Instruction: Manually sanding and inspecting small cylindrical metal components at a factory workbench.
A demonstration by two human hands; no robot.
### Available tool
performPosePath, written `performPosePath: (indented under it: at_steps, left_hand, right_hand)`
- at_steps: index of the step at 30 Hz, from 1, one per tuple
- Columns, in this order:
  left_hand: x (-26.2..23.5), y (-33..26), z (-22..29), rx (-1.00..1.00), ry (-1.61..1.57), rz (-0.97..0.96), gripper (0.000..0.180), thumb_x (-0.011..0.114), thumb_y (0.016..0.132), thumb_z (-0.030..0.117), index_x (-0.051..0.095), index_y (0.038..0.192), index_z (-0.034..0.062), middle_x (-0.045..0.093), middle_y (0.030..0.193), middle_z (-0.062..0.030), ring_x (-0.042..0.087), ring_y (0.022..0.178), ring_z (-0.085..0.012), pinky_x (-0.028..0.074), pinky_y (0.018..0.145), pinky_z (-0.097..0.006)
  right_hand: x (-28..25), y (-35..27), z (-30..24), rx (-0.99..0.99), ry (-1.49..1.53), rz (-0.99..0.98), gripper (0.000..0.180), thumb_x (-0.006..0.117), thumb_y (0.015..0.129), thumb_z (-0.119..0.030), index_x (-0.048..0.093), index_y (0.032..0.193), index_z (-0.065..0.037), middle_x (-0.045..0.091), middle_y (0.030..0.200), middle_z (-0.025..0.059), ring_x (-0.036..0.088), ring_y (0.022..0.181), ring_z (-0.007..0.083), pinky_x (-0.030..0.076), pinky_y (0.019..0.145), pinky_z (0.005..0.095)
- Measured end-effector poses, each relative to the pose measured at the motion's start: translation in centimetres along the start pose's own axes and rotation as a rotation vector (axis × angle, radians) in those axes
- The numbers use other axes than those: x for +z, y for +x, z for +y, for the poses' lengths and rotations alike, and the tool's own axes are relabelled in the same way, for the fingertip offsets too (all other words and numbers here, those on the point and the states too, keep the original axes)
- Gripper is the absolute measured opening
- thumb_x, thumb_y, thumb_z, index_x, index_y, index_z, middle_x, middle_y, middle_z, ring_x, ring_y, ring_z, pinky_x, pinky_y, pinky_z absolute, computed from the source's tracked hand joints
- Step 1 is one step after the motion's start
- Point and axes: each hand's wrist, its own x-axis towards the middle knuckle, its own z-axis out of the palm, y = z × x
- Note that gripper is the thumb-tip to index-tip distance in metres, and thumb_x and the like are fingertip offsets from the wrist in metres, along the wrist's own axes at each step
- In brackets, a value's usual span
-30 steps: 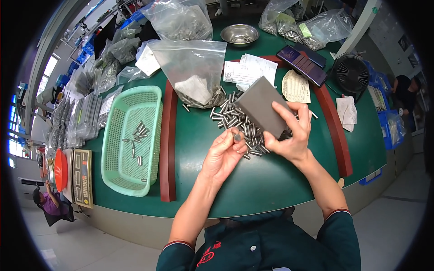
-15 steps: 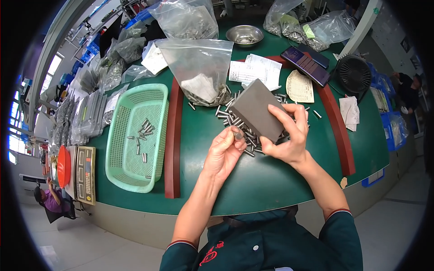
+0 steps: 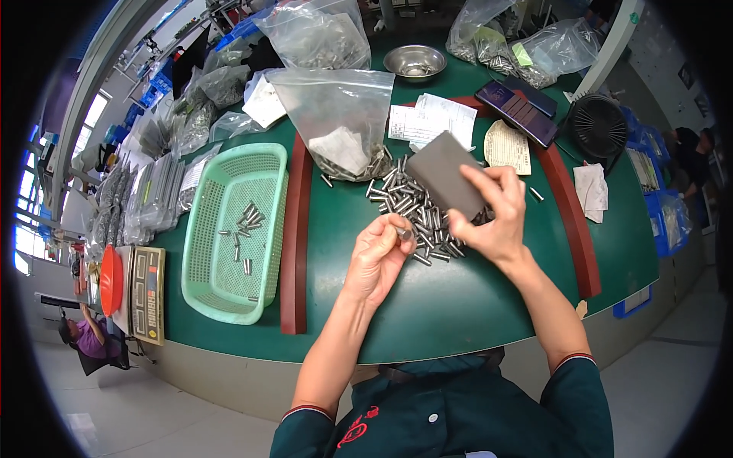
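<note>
My left hand (image 3: pixel 377 256) is closed, pinching a short metal pin (image 3: pixel 405 233) between thumb and fingertips. In my right hand (image 3: pixel 496 217) is a dark grey rectangular block (image 3: pixel 447 174), gripped between thumb and fingers and tilted. It hangs over a pile of loose cylindrical metal pins (image 3: pixel 397 192) and hides part of it. To the left stands a green mesh basket (image 3: pixel 195 229) with a small group of pins (image 3: pixel 248 220) on its bottom. A clear plastic bag (image 3: pixel 336 99) with pins and a white paper inside leans at the back of the pile.
Red-brown bars (image 3: pixel 294 252) flank the work area on the green table (image 3: pixel 366 328). Behind lie paper sheets (image 3: pixel 431 118), a round tag (image 3: pixel 506 147), phones (image 3: pixel 519 111) and a steel bowl (image 3: pixel 414 62). A small black fan (image 3: pixel 599 124) and a cloth (image 3: pixel 589 191) sit right.
My right hand has shifted the grey block slightly right, away from my left hand, uncovering more of the pile. My left hand keeps its pinch on the pin.
</note>
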Motion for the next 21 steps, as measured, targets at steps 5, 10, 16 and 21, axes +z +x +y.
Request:
performPosePath:
  at_steps: [5,10,16,21]
  left_hand:
    - [0.0,0.5,-0.2,-0.138,-0.406,-0.055,0.018,0.062,0.092,0.016,0.054,0.102,0.0036,0.050,0.086,-0.0037,0.046,0.074,-0.0133,0.040,0.071,-0.026]
    - [-0.2,0.5,-0.2,-0.179,-0.601,-0.044,0.014,0.058,0.093,0.012,0.052,0.102,0.0029,0.046,0.087,-0.0034,0.045,0.076,-0.0132,0.040,0.071,-0.026]
    - [1.5,0.0,-0.3,-0.100,-0.292,0.279,0.029,0.062,0.091,0.018,0.054,0.115,0.0046,0.059,0.109,-0.0076,0.056,0.106,-0.0203,0.047,0.098,-0.037]
    - [-0.3,0.1,-0.9,-0.239,-0.222,0.012,0.021,0.065,0.089,0.016,0.057,0.103,0.0043,0.058,0.093,-0.0026,0.051,0.079,-0.0122,0.045,0.074,-0.030]
  right_hand:
    - [-0.8,-0.5,0.7,0.101,0.168,0.054,0.058,0.075,0.054,-0.022,0.066,0.110,-0.006,0.053,0.091,0.0075,0.053,0.083,0.0228,0.038,0.076,0.0345]
    - [-0.3,-0.8,0.3,0.073,0.109,0.022,0.061,0.075,0.052,-0.022,0.066,0.110,-0.007,0.053,0.092,0.0076,0.053,0.084,0.0225,0.038,0.077,0.0355]
    - [-0.4,-1.4,-3.5,-0.259,0.217,-0.048,0.064,0.075,0.051,-0.029,0.067,0.112,-0.012,0.057,0.096,0.0101,0.054,0.081,0.0237,0.040,0.076,0.0369]
    - [0.6,-0.7,-1.9,-0.147,0.107,-0.011,0.065,0.075,0.048,-0.021,0.066,0.111,-0.006,0.055,0.098,0.0129,0.054,0.085,0.0275,0.043,0.075,0.0372]
